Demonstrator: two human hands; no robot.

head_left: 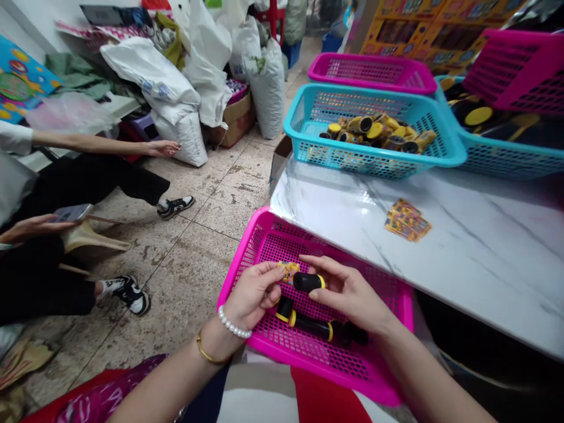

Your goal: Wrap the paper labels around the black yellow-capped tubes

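The left hand (pixel 253 296) is pinching a yellow printed label (pixel 289 271) between thumb and fingers, its wrist wearing a pearl bracelet (pixel 233 324) and a gold bangle (pixel 209 351). The right hand (pixel 352 291) is curling loosely around the yellow-rimmed end of a black tube (pixel 305 282), thumb below and forefinger stretching out above. The tube is pointing its other end toward the left hand, just beside the label. Both hands are working above a pink basket (pixel 233 264), where more black tubes (pixel 311 325) with yellow rims are lying.

Beyond, a marble-patterned bench (pixel 467 235) is carrying a small spread of labels (pixel 408 221). Farther back on it, a blue basket (pixel 352 155) is holding a heap of yellow-wrapped tubes (pixel 374 130). Yellow boxes (pixel 392 35) are standing behind. On the left, another person (pixel 88 182) is sitting and holding a phone (pixel 68 214), while white sacks (pixel 154 76) are resting near the wall.
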